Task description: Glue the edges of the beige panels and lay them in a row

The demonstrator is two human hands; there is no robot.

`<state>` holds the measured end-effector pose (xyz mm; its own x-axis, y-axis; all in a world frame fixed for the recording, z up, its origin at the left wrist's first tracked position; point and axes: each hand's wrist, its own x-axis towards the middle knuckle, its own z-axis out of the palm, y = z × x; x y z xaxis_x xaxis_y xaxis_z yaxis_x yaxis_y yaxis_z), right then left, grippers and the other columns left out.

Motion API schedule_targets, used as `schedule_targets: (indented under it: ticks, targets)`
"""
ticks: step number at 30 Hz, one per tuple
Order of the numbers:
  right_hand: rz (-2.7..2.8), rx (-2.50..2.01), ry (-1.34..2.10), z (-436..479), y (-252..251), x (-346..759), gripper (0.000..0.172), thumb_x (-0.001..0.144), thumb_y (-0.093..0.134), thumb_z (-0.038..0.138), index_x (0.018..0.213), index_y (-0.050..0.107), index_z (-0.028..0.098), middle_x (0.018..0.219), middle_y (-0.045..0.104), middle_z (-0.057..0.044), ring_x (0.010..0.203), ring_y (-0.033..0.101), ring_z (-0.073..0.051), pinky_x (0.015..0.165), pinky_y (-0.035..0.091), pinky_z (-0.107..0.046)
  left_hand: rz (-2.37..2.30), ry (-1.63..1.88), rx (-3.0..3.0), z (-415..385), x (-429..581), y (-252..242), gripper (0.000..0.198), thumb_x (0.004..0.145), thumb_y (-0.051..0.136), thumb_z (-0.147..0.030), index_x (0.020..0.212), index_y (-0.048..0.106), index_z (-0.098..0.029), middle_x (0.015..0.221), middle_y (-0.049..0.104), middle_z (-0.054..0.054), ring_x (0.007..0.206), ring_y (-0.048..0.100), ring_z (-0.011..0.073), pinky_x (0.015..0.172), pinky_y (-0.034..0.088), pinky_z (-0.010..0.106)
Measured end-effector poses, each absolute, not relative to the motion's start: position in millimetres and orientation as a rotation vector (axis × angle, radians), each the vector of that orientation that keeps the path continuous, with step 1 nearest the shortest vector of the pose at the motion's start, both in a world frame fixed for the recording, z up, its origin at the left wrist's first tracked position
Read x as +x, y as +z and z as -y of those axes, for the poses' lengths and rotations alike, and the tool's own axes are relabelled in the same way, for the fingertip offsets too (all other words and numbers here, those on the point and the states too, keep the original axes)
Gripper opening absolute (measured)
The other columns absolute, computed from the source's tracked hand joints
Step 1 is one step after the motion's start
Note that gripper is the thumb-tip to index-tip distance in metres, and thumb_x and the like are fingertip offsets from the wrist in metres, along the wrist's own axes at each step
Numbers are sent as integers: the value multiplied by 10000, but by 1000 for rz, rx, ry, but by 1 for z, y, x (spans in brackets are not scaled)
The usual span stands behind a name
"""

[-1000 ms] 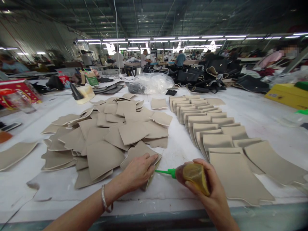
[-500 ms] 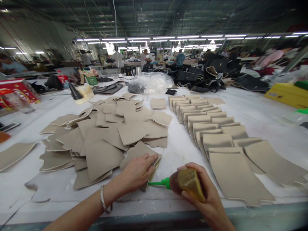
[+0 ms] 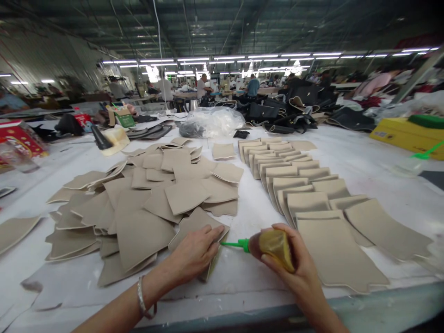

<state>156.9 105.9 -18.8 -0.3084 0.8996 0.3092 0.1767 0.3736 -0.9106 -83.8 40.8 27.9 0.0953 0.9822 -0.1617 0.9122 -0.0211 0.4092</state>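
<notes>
My left hand (image 3: 197, 252), a silver bangle on its wrist, lies with fingers stretched out on a taupe leather-like piece (image 3: 192, 224), pressing it to the table. Along that piece's right edge shows a narrow yellowish strip (image 3: 215, 263). Wrapped in my right hand (image 3: 298, 259) is a squeeze bottle (image 3: 272, 247) of amber liquid, tilted on its side. Its thin green nozzle (image 3: 236, 244) points left, the tip at the piece's edge beside my left fingertips. A loose heap of similar pieces (image 3: 138, 222) spreads beyond my left hand.
Overlapping folded pieces (image 3: 305, 203) run in rows on the right of the white-covered table (image 3: 249, 194). Toward the back are a clear plastic bag (image 3: 215, 121), black bags (image 3: 277, 108) and a yellow box (image 3: 405, 136). A red box (image 3: 22, 141) stands at left. People work in the background.
The nozzle tip has moved up along the piece's edge, away from me, closer to my left fingertips. My left hand stays on the piece. The whole view has shifted slightly.
</notes>
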Motion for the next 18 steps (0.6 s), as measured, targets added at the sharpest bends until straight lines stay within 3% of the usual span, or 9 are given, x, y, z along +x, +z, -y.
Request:
schedule_targets:
  ticks: [9,14,18]
  targets:
    - [1791,-848,814,-118,-15,157,502,805,741,354,1224,469,297,1163,568,-30,1064,553,-222,936,408,-314,-1832,240,1945,-45,-85,28,451,950,308,-260,1370,474,-248,1083,622,61,959,617,211,878,448,321]
    - [1745,-897,967,-116,-17,160,499,795,744,381,1214,494,281,1154,559,-40,1027,563,-229,909,433,-323,-1818,278,1931,-44,-84,29,453,929,333,-231,1353,488,-260,1087,631,53,991,610,211,898,434,316]
    - [1372,-958,1253,-120,-12,158,529,737,790,403,1185,547,263,1001,625,-13,889,597,-197,801,492,-283,-1809,333,1879,-45,-84,30,452,914,376,-256,1346,508,-243,1118,635,59,1003,606,223,894,434,322]
